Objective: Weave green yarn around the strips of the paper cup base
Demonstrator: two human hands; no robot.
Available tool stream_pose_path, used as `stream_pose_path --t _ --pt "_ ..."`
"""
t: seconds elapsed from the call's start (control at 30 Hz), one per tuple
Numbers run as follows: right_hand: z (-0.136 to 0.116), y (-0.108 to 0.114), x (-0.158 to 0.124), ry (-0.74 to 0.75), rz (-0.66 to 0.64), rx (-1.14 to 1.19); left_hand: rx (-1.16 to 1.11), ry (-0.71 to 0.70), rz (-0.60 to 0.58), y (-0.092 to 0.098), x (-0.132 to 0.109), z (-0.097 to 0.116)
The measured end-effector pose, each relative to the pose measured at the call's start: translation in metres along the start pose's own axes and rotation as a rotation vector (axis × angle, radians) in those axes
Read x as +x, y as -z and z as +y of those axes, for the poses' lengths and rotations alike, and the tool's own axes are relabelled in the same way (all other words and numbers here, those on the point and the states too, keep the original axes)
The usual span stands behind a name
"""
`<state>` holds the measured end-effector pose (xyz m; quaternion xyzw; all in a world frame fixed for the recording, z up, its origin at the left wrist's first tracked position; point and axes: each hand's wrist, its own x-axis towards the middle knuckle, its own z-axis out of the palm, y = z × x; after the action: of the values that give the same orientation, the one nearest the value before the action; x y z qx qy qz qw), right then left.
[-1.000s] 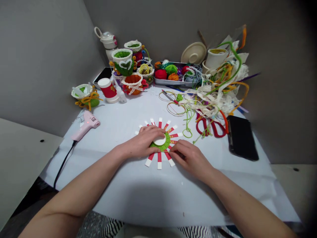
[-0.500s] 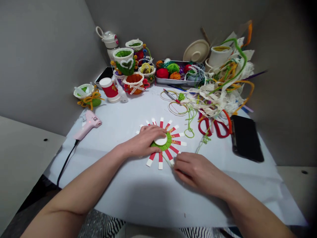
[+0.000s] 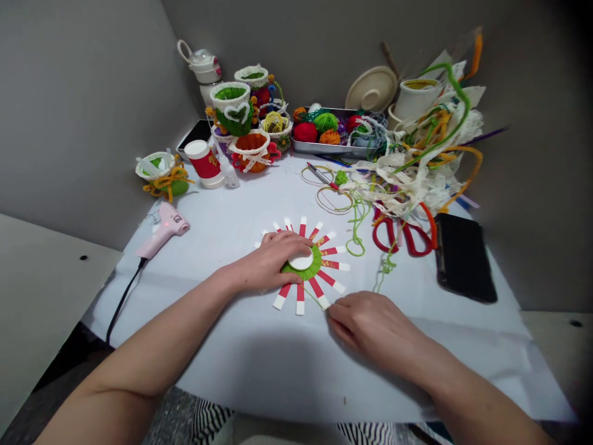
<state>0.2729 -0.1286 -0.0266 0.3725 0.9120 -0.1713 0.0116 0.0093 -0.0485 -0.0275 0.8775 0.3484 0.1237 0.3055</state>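
A paper cup cut into spread strips (image 3: 332, 264) lies flat like a sunburst, red with white ends. Around its white round base (image 3: 302, 260) runs a woven ring of green yarn (image 3: 315, 266). My left hand (image 3: 278, 256) grips the cup's middle, thumb at the near side and fingers over the far side, hiding several left strips. Pinched in my right hand (image 3: 364, 318), close to the lower right strips, is the green yarn strand (image 3: 313, 298), which runs from the ring. More of that yarn trails out beyond the hand in a loose tangle (image 3: 387, 266).
Red-handled scissors (image 3: 412, 240) and a black phone (image 3: 466, 258) lie to the right. A pink glue gun (image 3: 164, 232) with a cord is at left. Behind stand decorated yarn cups (image 3: 234, 111), a red-and-white paper cup (image 3: 204, 164), a yarn tray (image 3: 319, 148) and a lace pile (image 3: 417, 167).
My right hand has shifted slightly right and down, with the yarn strand still stretched to the ring. My left hand stays on the cup. The view has tilted a little.
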Motion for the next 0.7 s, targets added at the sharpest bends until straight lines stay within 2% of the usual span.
stream_pose_path --t 0.13,0.37,0.53,0.7 --pt "-0.009 -0.003 0.0 0.011 -0.005 -0.074 -0.003 0.008 -0.004 0.001 0.001 0.001" --pt "-0.009 -0.009 -0.006 -0.141 0.061 -0.162 -0.002 -0.005 0.004 0.001 0.0 0.0" --pt "0.008 -0.003 -0.005 -0.233 0.202 -0.111 -0.001 -0.013 0.004 -0.001 0.0 -0.003" --pt "0.023 -0.005 0.017 -0.331 0.366 -0.093 0.001 -0.009 -0.005 0.001 0.0 -0.001"
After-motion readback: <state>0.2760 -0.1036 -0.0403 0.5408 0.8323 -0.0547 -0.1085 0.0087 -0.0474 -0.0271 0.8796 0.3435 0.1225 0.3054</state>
